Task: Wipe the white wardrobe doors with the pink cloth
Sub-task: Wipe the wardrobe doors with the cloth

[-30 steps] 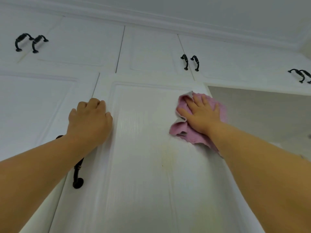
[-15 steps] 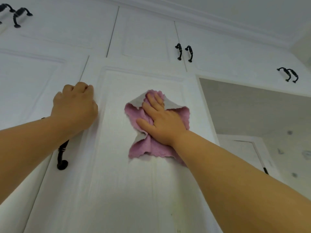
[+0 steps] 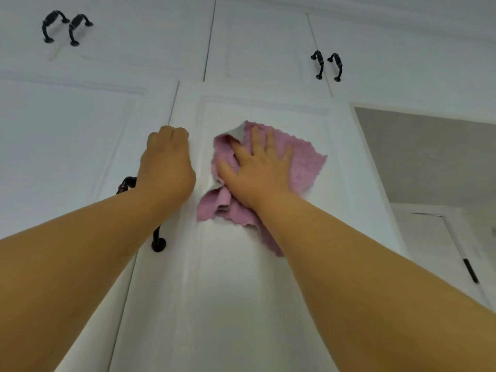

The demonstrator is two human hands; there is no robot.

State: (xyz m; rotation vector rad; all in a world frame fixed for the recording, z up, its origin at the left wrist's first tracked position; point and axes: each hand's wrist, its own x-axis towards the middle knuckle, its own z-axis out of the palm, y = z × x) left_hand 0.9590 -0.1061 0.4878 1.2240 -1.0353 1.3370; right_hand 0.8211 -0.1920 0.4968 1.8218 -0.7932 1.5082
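Right hand (image 3: 259,170): arm extended upward, fingers spread flat, palm pressing pink cloth (image 3: 303,162) against upper panel of wardrobe door (image 3: 241,291). Left hand (image 3: 166,162): arm raised, fingers curled over door's left edge, above black handle (image 3: 158,241).

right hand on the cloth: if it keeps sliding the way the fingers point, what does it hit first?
The right hand points up the door. Going on, it would first meet the raised top edge of the door's inset panel, judging roughly. The upper cabinet handles sit well beyond.
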